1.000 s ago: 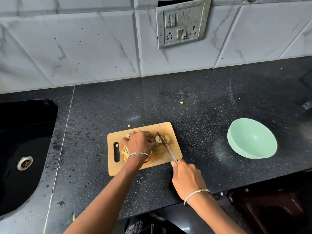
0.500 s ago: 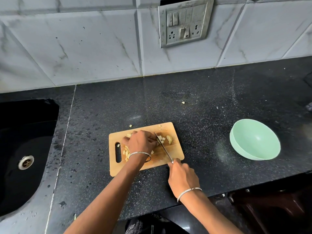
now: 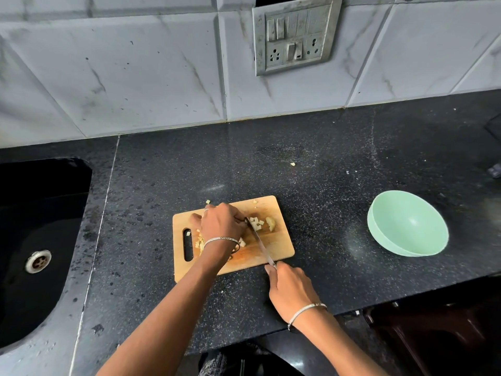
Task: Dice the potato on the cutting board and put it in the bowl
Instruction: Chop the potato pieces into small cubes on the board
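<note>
On the cutting board [image 3: 282,249] the left hand [image 3: 221,225] curls its fingers [image 3: 238,216] over the potato, mostly hidden. The knife [image 3: 260,244], gripped in the right hand [image 3: 291,291], runs near-to-far just right of them, with the cut dice [image 3: 256,223] beyond it.

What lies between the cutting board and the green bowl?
Nothing: in the head view, the stretch of black counter between the cutting board and the bowl is bare.

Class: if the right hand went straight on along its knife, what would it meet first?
Probably the board, its near edge just ahead of the right hand; above that, the left hand at the knife tip.
</note>
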The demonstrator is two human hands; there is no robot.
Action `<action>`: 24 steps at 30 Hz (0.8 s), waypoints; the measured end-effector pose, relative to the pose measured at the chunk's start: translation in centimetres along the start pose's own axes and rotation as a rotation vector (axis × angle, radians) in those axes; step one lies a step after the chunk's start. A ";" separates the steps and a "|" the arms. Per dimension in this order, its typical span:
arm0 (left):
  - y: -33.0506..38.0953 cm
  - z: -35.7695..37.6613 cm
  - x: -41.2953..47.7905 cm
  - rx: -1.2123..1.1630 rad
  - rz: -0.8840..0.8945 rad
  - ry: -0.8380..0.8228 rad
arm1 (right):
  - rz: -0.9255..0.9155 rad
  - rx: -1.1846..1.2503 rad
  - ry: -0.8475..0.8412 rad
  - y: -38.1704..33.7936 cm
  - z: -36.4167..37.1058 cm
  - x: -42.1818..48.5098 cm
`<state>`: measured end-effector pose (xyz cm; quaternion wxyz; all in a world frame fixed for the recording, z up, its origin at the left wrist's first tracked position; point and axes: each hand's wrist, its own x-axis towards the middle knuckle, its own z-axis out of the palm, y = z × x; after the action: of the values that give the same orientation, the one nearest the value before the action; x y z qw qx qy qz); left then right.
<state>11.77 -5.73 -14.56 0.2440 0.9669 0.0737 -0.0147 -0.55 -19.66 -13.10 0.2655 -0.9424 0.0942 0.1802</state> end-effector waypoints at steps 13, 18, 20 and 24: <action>-1.2 -1.7 -1.3 0.159 0.002 0.055 | 0.027 -0.181 0.192 -0.5 -0.3 1.0; -2.2 -2.1 -2.0 0.053 -0.045 0.127 | -0.107 -0.119 0.094 -1.4 0.5 0.2; -2.7 -2.2 -2.2 -0.001 -0.048 0.147 | -0.135 -0.097 0.088 -1.7 0.8 -0.1; -2.8 -2.8 -3.0 -0.077 -0.001 0.135 | -0.132 -0.068 0.160 -1.5 0.9 0.4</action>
<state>8.36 -2.38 -13.22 0.2755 0.9555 0.0912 0.0532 0.02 -17.97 -13.26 0.2362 -0.9664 0.0469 0.0896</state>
